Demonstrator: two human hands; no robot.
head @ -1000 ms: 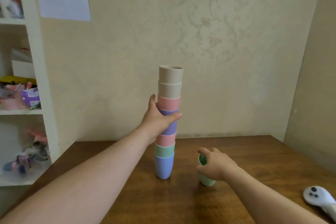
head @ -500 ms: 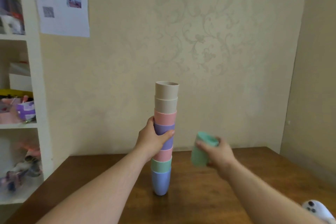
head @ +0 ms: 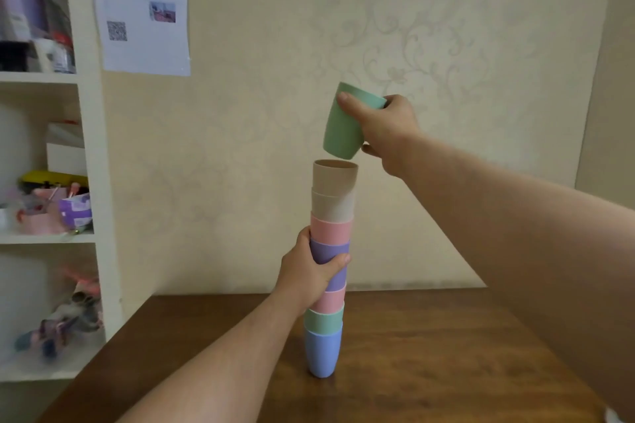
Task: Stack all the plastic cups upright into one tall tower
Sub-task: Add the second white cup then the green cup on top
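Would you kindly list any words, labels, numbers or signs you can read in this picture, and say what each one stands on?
No text can be read here.
Paper sheet on the wall: lines of print, too blurred to read; it also carries a QR code and a small photo.
Purple-and-white container on the shelf: markings too blurred to read.
Stacked cups and green cup: no print visible.

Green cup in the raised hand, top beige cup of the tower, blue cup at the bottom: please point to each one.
Green cup [head: 338,129]: head view, on its side wall, below the fingers.
Top beige cup [head: 335,178]: head view, on its side wall under the rim.
Blue cup [head: 322,354]: head view, middle of its body.
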